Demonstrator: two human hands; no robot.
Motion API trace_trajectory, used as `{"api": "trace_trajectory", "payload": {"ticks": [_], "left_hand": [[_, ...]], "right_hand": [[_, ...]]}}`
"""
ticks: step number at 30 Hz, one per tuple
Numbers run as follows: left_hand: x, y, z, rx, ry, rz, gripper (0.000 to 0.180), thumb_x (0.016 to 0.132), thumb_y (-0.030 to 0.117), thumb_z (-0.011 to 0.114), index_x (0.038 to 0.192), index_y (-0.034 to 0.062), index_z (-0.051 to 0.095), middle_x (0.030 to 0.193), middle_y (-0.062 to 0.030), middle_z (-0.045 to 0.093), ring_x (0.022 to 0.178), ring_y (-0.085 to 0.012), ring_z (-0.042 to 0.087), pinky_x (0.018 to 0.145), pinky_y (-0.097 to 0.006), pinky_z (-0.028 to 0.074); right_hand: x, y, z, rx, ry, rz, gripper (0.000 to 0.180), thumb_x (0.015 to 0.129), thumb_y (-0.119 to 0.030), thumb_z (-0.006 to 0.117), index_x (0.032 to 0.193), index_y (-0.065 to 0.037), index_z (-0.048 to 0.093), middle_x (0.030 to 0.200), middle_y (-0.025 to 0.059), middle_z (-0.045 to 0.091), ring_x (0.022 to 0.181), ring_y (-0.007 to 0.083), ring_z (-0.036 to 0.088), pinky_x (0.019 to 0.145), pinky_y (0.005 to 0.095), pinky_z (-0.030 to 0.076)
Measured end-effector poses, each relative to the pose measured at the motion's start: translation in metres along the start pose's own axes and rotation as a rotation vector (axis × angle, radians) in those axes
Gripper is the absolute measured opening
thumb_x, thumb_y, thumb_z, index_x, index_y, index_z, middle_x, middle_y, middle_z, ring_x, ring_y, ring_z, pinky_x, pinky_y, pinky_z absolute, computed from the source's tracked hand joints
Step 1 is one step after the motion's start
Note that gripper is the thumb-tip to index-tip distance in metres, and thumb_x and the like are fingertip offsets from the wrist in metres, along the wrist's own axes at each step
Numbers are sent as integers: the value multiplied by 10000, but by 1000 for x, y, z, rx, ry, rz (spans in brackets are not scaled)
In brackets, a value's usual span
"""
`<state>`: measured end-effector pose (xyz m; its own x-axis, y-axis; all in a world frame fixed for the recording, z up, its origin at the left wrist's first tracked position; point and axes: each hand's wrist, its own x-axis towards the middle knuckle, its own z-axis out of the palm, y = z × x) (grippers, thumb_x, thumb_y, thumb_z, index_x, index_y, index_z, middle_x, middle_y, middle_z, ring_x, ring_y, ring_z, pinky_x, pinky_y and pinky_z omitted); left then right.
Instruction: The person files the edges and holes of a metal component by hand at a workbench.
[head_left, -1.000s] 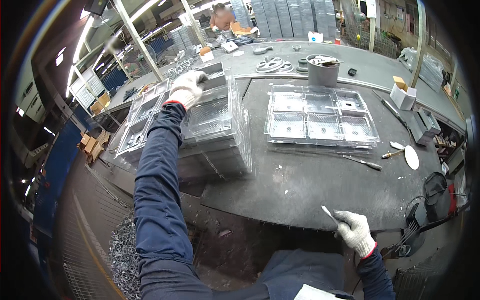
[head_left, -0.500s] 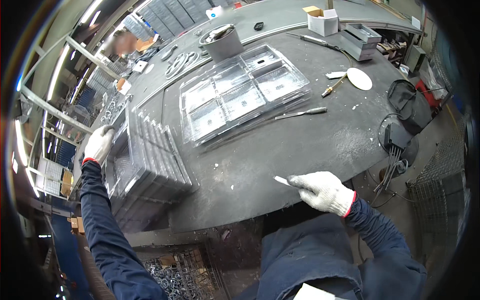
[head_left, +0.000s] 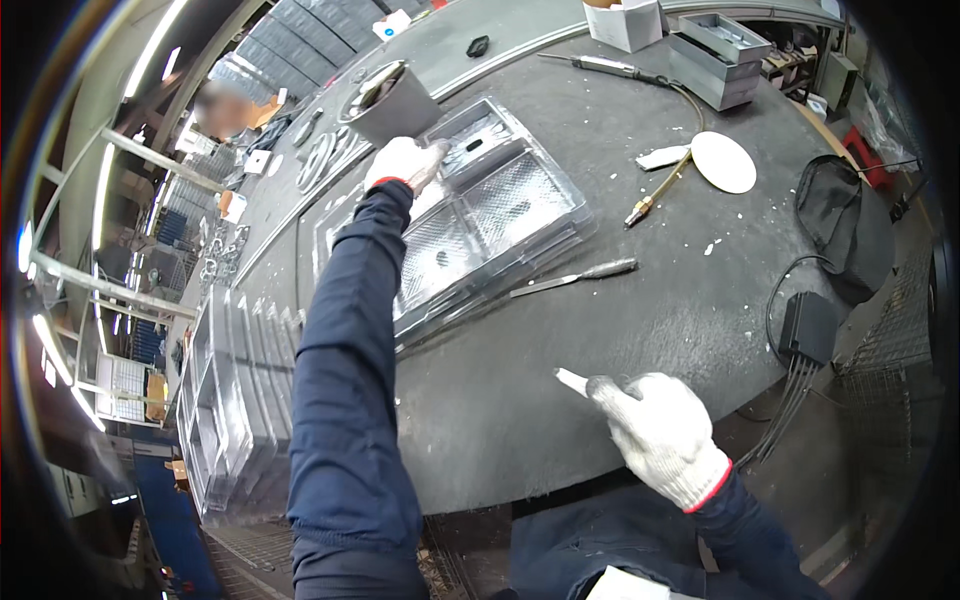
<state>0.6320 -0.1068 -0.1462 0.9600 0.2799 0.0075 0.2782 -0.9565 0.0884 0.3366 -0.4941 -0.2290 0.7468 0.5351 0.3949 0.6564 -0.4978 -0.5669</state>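
While the left hand reached over it, the tray lay flat on the table, out in front of the person. Work there looked under way rather than finished: the tray sat whole in its place, one hand was at its far side, and the right hand's stick was well apart from it. What was done to each compartment, and what was left, could not be told, since the left sleeve hid part of it.

The tray looked grey and glossy, its visible compartments textured, with dark openings in their floors. Its near edge showed layered lines, so it may have been more than one tray deep.

The left hand's fingers were partly curled; whether they gripped the rim or only rested there could not be told. The right hand was closed around a short white-tipped stick, above the near part of the table.

Just beyond the tray stood a grey pot, and a scraper lay just beside its near edge. To the left rose a stack of similar trays. Farther right lay a hose and a white disc.
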Motion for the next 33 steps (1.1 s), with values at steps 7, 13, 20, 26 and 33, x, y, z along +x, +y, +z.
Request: {"api": "trace_trajectory", "payload": {"ticks": [7, 13, 20, 26, 33], "left_hand": [[76, -45, 30, 293, 115, 74, 500, 887, 331, 657, 1148, -64, 817, 1213, -315, 786, 1153, -435, 783, 1083, -470, 571], [3, 5, -64, -94, 543, 73, 566, 822, 260, 664, 1250, -99, 751, 1166, -359, 772, 1162, -495, 752, 1028, -479, 583], [-201, -66, -125, -298, 497, 239, 481, 1001, 238, 700, 1397, -35, 710, 1197, -220, 800, 1116, -284, 777, 1011, -382, 584], [-346, -90, -52, -129, 592, 431, 509, 960, -57, 665, 1466, 1, 677, 1300, -212, 770, 1197, -323, 750, 1067, -416, 580], [-419, -101, 4, 88, 632, 781, 491, 778, 66, 801, 1262, 146, 792, 1186, -109, 730, 1085, -335, 715, 1090, -541, 532]], "right_hand": [[8, 22, -19, -37, -53, -21, 427, 929, -88, 732, 1355, -114, 724, 810, 58, 542, 787, 273, 610, 713, 440, 504], [12, 11, -1, -149, -80, -60, 384, 971, -134, 665, 1352, -123, 711, 843, 80, 567, 834, 288, 630, 765, 451, 528], [15, 11, 3, -254, -28, -90, 336, 935, -208, 772, 1259, -131, 727, 1287, 168, 686, 1231, 424, 656, 994, 553, 560], [87, 80, 13, -548, 69, -64, 226, 1016, -210, 661, 1177, -80, 751, 1216, 184, 744, 1137, 382, 716, 977, 513, 580], [114, 83, 44, -807, -101, -83, 241, 975, -193, 611, 1103, -86, 786, 1110, 184, 763, 1034, 384, 757, 916, 488, 608]]}}
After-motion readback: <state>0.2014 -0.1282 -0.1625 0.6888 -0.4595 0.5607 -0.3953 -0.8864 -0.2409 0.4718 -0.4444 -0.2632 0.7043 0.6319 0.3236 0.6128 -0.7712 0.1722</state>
